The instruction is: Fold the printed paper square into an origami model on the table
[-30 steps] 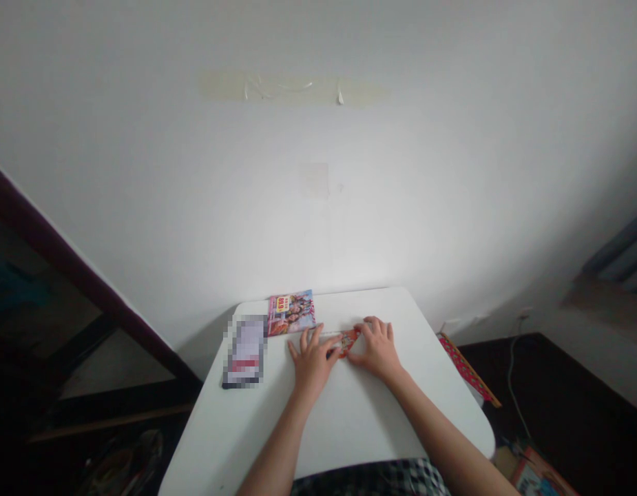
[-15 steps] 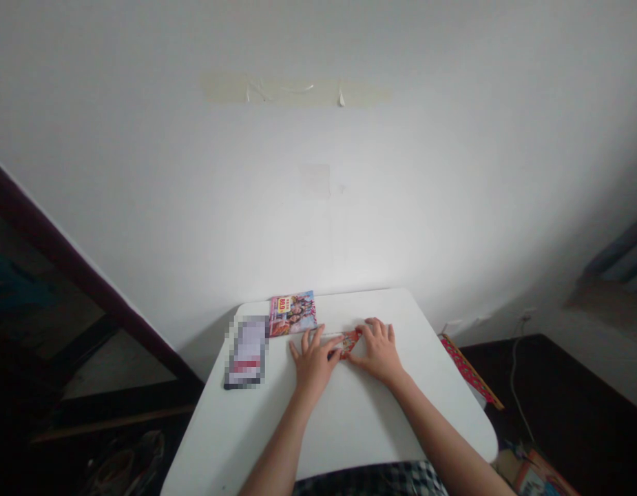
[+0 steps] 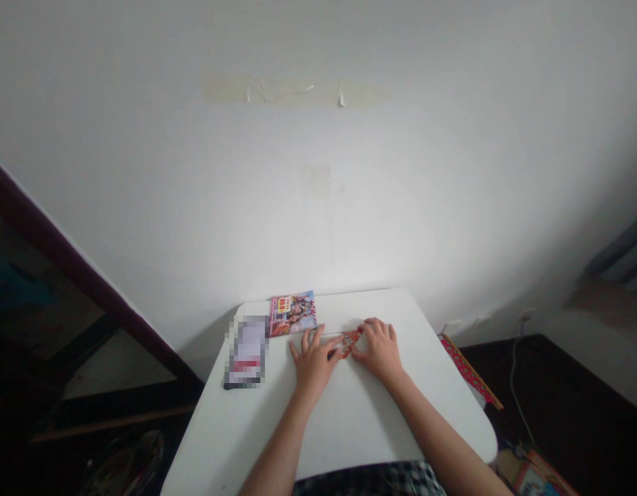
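A small piece of colourful printed paper [image 3: 350, 341], mostly red and orange, lies on the white table [image 3: 362, 427] between my hands. It looks folded, though my fingers cover much of it. My left hand [image 3: 314, 364] rests on its left side with fingers spread, the thumb and index finger near its middle. At the right edge, my right hand [image 3: 382, 351] grips the paper between thumb and bent fingers. Just beyond my left hand lies a printed flyer [image 3: 293, 314] with a yellow price label. Left of that hand is a flat, blurred-out phone-like object [image 3: 247, 350].
A white wall [image 3: 318, 234] with old tape marks stands directly behind the table. To the right, a red patterned item [image 3: 467, 368] leans low beside the table, and a cable [image 3: 513, 379] runs down to the dark floor. A dark frame [image 3: 91, 265] is at left.
My right thumb has shifted slightly right and up along the paper's edge. My left hand keeps its place. The view has moved only a little.
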A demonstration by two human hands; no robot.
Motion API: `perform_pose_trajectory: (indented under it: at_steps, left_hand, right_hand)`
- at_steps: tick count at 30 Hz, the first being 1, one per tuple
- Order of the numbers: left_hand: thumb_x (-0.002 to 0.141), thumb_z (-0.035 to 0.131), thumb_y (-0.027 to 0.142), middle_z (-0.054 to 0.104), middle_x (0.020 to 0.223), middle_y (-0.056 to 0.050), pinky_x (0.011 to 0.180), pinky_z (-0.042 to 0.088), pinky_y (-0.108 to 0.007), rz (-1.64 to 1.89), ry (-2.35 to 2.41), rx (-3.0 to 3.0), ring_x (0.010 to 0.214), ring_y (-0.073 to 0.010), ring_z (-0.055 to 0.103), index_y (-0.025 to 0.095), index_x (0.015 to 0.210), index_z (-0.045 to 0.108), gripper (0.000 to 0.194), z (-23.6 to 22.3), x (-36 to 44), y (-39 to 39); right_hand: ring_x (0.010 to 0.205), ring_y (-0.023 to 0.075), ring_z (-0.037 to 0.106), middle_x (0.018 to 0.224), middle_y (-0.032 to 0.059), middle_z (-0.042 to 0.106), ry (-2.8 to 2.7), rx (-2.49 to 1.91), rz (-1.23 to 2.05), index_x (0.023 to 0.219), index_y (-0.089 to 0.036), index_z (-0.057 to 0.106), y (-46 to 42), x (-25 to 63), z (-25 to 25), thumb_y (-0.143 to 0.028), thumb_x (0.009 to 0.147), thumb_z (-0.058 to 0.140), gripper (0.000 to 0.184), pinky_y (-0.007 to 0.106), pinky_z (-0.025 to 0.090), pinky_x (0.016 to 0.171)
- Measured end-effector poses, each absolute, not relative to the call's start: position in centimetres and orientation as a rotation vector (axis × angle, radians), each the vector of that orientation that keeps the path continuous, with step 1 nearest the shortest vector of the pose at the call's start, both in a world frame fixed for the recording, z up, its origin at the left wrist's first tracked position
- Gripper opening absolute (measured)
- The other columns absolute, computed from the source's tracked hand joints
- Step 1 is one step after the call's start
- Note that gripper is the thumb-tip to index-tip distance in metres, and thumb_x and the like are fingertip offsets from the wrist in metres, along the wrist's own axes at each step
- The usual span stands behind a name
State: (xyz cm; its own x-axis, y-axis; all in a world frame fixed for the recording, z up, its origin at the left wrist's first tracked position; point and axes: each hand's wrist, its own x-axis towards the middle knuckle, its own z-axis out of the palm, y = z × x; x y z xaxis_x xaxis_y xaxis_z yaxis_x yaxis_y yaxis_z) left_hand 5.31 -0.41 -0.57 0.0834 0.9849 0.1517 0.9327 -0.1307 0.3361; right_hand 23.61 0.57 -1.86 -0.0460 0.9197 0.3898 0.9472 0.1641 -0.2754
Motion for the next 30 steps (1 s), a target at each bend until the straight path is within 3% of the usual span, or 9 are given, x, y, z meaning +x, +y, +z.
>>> perform_pose_trajectory:
  at_steps: [20, 30]
  left_hand:
    - [0.088, 0.061, 0.046, 0.046, 0.154, 0.005, 0.111, 0.012, -0.078, 0.577, 1.952, 2.207, 0.144, -0.0358, 0.032, 0.056, 0.121, 0.063, 0.034, -1.3, 5.2, -0.1]
    - [0.087, 0.063, 0.043, 0.048, 0.152, 0.003, 0.109, 0.013, -0.079, 0.623, 1.943, 2.221, 0.141, -0.0371, 0.036, 0.057, 0.12, 0.063, 0.035, -1.3, 5.2, -0.2]
  right_hand:
    - [0.11, 0.0224, 0.054, 0.115, 0.0059, 0.064, -1.887, -1.838, -0.034, 0.103, -0.027, 0.067, 2.3, 24.7, -1.4, -0.033, 0.09, 0.059, 0.016, 0.038, 0.035, 0.097]
    - [0.105, 0.0219, 0.053, 0.108, 0.0051, 0.063, -1.739, -1.841, -0.059, 0.09, -0.024, 0.068, 3.8, 25.3, -2.3, -0.029, 0.088, 0.061, 0.009, 0.039, 0.032, 0.098]
